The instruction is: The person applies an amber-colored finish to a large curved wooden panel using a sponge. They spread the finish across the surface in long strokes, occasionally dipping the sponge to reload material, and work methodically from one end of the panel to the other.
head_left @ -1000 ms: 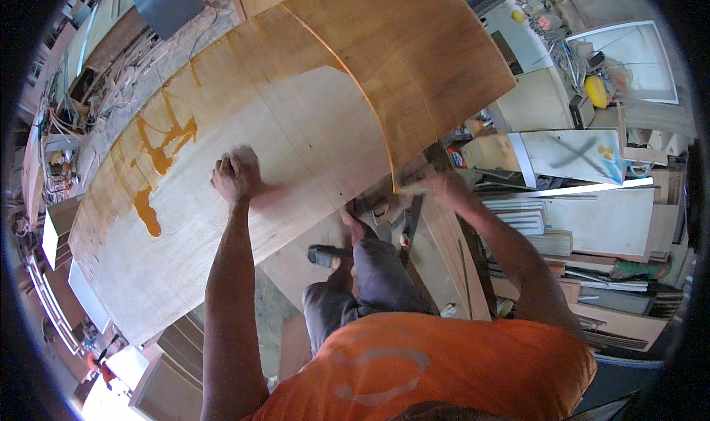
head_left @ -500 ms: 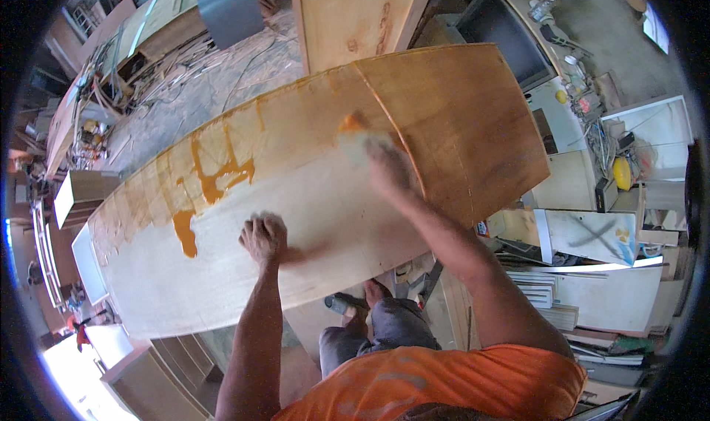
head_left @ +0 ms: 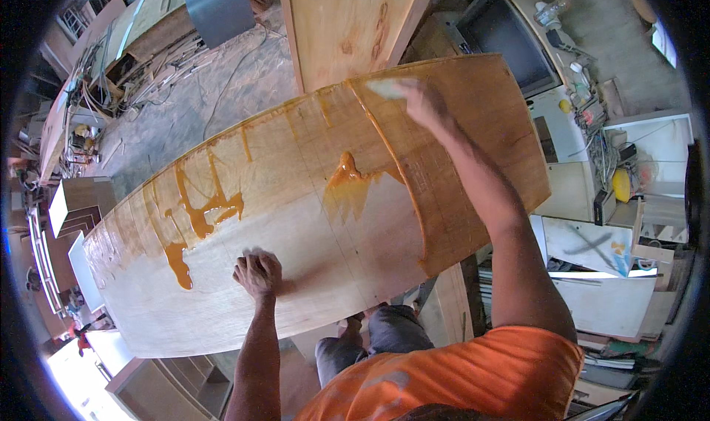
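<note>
A large curved wooden panel (head_left: pixel 318 266) with a boat-like outline lies before me. Amber resin coats its right end and far edge; a resin puddle (head_left: pixel 346 171) and thick runs (head_left: pixel 177 262) sit on the paler wood. At the far edge, near the raised resin ridge (head_left: pixel 384 144), my right hand (head_left: pixel 425 107) grips a pale flat spreader (head_left: pixel 384 88) against the surface. My left hand (head_left: pixel 257 274) leans on the pale near part, fingers curled under, with nothing seen in it.
A wooden board (head_left: pixel 355 22) stands beyond the panel's far edge. To its right is a dark-screened box (head_left: pixel 510 40). Tools and cables (head_left: pixel 592 133) clutter the right side, above stacked boards (head_left: pixel 606 303). Open wooden shelving (head_left: pixel 170 384) stands at the lower left.
My right hand has swept the spreader away from me and slightly right, to the far edge. Beneath its former place, smeared resin now shows. My left hand stays on the panel.
</note>
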Demonstrator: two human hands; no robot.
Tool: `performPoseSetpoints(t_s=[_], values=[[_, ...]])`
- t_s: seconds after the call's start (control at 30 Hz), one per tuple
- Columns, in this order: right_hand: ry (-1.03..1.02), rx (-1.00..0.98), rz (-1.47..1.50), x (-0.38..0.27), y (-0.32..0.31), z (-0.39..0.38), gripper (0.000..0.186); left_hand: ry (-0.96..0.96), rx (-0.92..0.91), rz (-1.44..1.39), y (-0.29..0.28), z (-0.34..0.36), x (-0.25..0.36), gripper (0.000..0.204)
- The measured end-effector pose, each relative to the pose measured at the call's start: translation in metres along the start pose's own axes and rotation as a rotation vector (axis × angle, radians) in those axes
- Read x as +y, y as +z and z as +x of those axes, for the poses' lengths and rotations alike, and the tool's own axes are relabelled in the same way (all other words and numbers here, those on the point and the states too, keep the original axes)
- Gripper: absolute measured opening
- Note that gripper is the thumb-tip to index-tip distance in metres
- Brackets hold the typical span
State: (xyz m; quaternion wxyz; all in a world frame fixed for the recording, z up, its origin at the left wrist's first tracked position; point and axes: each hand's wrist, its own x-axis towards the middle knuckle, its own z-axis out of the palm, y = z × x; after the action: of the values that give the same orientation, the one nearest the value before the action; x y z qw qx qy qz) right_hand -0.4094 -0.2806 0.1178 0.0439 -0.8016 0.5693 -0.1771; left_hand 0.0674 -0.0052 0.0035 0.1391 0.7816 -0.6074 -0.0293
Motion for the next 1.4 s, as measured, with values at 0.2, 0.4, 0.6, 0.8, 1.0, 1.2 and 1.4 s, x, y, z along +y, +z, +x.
performPoseSetpoints(t_s=[0.2, 0.4, 0.6, 0.8, 1.0, 1.2, 1.4], values=[[0.081, -0.067, -0.106, 0.098, 0.068, 0.009, 0.048, -0.062, 0.017, 0.069, 0.005, 0.002, 0.010, 0.035], [0.121, -0.135, -0.021, 0.077, 0.021, -0.156, 0.041, 0.001, -0.049, 0.081, 0.003, -0.004, 0.000, 0.036], [0.400, -0.311, -0.097, 0.012, -0.043, -0.345, 0.038, -0.025, -0.054, 0.105, -0.003, -0.007, 0.008, 0.039], [0.413, -0.573, -0.142, -0.062, -0.077, -0.522, 0.032, -0.055, -0.100, 0.102, 0.001, -0.010, 0.003, 0.045], [1.240, -0.211, 0.568, -0.160, -0.090, -0.565, 0.030, -0.068, -0.083, 0.014, -0.017, -0.011, 0.014, 0.039], [1.009, 0.444, 1.852, -0.197, -0.077, -0.469, 0.058, -0.165, -0.049, -0.168, -0.004, 0.005, -0.016, 0.032], [0.933, 0.058, 1.822, -0.199, -0.076, -0.309, 0.060, -0.225, 0.055, -0.071, -0.032, -0.001, 0.025, 0.032]])
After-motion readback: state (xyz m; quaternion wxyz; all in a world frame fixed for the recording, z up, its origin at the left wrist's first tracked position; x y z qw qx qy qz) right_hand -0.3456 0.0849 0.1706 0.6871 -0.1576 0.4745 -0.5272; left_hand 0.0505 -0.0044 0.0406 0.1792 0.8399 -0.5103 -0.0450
